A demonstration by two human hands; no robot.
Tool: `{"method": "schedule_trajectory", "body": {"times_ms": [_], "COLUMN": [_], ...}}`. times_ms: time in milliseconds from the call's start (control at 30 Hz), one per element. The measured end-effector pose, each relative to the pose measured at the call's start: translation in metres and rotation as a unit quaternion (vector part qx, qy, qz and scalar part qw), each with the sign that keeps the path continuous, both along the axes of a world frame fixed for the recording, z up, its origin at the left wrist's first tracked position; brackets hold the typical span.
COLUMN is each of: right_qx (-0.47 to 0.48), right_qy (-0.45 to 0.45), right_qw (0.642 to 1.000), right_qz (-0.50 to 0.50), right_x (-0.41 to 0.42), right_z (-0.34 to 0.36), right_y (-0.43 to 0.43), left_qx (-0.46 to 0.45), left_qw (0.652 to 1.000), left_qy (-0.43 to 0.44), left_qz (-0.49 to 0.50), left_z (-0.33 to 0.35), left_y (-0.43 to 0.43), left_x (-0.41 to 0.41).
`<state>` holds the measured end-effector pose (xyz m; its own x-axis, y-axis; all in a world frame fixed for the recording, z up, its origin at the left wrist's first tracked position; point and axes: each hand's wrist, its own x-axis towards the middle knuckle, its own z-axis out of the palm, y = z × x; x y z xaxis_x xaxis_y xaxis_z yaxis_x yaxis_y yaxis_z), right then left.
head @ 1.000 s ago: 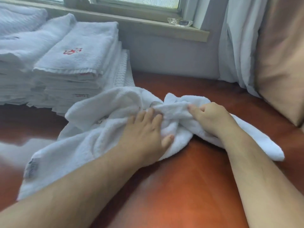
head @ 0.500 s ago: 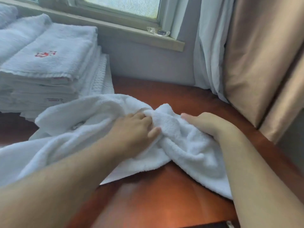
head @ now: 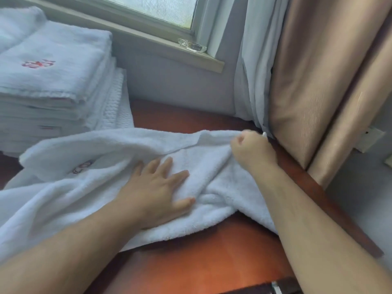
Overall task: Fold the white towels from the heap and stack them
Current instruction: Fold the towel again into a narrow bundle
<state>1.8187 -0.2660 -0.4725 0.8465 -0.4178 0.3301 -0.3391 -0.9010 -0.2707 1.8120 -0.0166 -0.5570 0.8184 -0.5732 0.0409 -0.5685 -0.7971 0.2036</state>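
Since half a second ago your left hand (head: 157,192) has gone from bunching cloth to lying flat, and your right hand (head: 252,151) has dragged the edge out toward the curtain (head: 307,81). The stack of folded towels (head: 53,81) sits far left on the table (head: 201,262). The loose towel (head: 95,198) sprawls just in front, still rumpled. Left hand presses it with fingers spread, gripping nothing. Right hand is fisted round the far edge. Step looks like spreading before the first fold. Next you'd likely need to pull it taut and find the corners.
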Motion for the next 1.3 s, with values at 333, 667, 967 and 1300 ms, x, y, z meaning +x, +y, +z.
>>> {"method": "schedule_trajectory", "body": {"times_ms": [333, 667, 967, 1300], "right_qx": [0.056, 0.144, 0.078, 0.073], "right_qy": [0.149, 0.149, 0.147, 0.052], "right_qw": [0.973, 0.975, 0.970, 0.994], "right_qz": [-0.169, -0.084, -0.175, 0.060], "right_x": [-0.129, -0.154, -0.123, -0.099], "right_z": [-0.027, -0.044, 0.003, -0.029], "right_y": [-0.039, -0.041, -0.107, -0.014], "left_qx": [-0.067, -0.098, -0.086, -0.130], "left_qw": [0.998, 0.988, 0.954, 0.990], "left_qy": [-0.015, -0.072, 0.190, -0.024], "left_qz": [0.002, -0.098, -0.215, -0.051], "left_z": [0.032, 0.016, 0.045, 0.034], "left_y": [-0.009, -0.038, -0.017, -0.017], "left_x": [0.006, -0.031, -0.027, -0.022]}}
